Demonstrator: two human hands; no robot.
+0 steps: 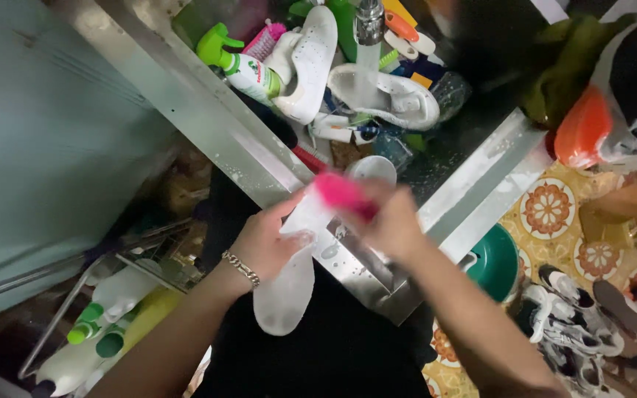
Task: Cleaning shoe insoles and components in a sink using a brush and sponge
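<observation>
A: Head view, looking down over a steel sink (473, 177). What do the hands have?

B: Left hand (263, 243), bracelet at the wrist, is closed around a white shoe insole (285, 291). The insole hangs over the near sink edge, its toe end pointing down toward the person's dark clothing. Fingers wrap its upper part.

A: And the right?

B: Right hand (392, 225) grips a pink brush (342, 193), held against the top end of the insole. The brush is blurred, so the bristles cannot be made out. Both hands sit close together, just above the sink rim.

A: Inside the sink?

B: Two white sneakers: one (307, 59) standing on its side, the other (388, 96) lying under the tap (369, 22). A green spray bottle (241, 66) leans beside the first shoe. Other small coloured items crowd the basin, too jumbled to name.

A: Around it?

B: Bottles with green caps (101, 324) in a wire rack at lower left. A green basin (497, 262) on the patterned floor at right, with a pile of shoes (591, 317) just beyond it
</observation>
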